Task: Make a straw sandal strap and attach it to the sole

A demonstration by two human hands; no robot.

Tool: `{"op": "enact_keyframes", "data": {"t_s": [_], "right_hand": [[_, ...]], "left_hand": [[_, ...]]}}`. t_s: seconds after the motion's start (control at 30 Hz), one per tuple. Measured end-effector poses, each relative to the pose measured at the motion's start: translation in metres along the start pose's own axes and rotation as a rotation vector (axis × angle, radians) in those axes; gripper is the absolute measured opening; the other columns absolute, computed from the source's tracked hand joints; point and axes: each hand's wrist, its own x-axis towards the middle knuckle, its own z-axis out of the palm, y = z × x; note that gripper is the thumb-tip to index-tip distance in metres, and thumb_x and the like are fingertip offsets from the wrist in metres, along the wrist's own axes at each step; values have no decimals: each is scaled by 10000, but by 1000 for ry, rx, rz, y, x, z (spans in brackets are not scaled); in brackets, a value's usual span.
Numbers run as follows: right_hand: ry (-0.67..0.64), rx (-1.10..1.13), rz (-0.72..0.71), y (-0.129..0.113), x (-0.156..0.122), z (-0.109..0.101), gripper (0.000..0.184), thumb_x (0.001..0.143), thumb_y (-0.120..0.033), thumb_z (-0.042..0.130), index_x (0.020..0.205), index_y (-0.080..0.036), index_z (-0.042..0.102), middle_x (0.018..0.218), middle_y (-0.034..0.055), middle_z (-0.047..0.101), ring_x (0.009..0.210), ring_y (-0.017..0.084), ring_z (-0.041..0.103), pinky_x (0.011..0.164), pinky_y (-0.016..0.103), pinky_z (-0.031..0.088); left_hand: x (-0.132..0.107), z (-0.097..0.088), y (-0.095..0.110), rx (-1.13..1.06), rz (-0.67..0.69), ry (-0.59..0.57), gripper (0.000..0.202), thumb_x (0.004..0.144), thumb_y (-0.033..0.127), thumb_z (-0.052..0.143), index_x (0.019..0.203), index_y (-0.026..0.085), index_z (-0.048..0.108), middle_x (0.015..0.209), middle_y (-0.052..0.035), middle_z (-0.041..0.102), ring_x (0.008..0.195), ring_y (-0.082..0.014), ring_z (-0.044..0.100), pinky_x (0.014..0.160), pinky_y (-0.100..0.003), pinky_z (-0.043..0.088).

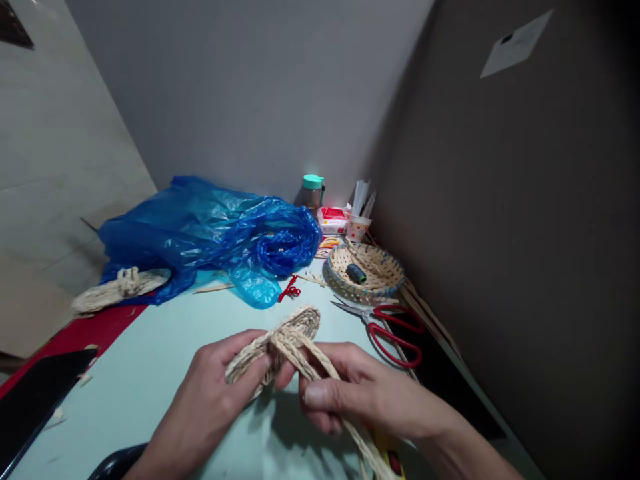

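Left hand point(215, 380) pinching straw weave, right hand point(370, 390) pinching braids point(320, 357), tabletop point(135, 373) roomy leftward, scissors point(367, 313) close right

a pale braided-straw oval point(273, 341) slants away rightward, two plaited strands point(325, 361) running from its middle toward near right.

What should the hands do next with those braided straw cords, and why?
Perhaps the right hand should gently pull the braided cords a little snugger: its thumb and fingers pinch them partway along, and they stand off the woven straw piece there. The left hand grips that piece, so it could hold it steady.
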Motion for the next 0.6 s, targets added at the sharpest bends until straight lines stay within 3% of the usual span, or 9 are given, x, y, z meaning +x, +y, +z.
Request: {"op": "enact_keyframes", "data": {"t_s": [0.1,0.2,0.33,0.4,0.6], "right_hand": [[-92,-114,62,-5,-4,-1,259,904,-357,648,995,-116,675,791,13,598,711,95,534,669,188,426],[-137,-297,21,-11,-6,0,246,896,-344,651,912,-102,696,833,15,588,762,111,511,709,197,420],[-122,-452,-21,-17,-7,1,346,931,-408,593,960,-84,713,868,35,582,788,134,518,736,219,436],[-147,-504,-16,-19,-7,-1,393,955,-424,546,1007,-77,723,887,53,596,813,147,540,762,230,446],[-174,-253,106,-13,-9,-9,423,979,-447,519,1201,-112,651,758,26,625,690,101,496,645,185,420]], "left_hand": [[-1,-4,4,-61,-15,17,328,886,409,573,1092,211,735,1050,-3,770,938,-200,683,831,-223,483],[-1,-5,6,-68,-29,36,311,867,371,595,1090,210,739,1061,-2,769,943,-208,685,824,-223,490],[-2,-4,6,-47,-24,39,307,860,365,594,1083,211,739,1078,-10,769,953,-218,690,813,-228,507],[-3,-3,5,43,28,104,306,866,375,579,1055,202,745,1061,-28,775,939,-219,700,814,-236,517],[-4,0,4,293,322,383,235,857,337,592,909,174,754,898,-71,788,792,-192,734,706,-225,545]]}}
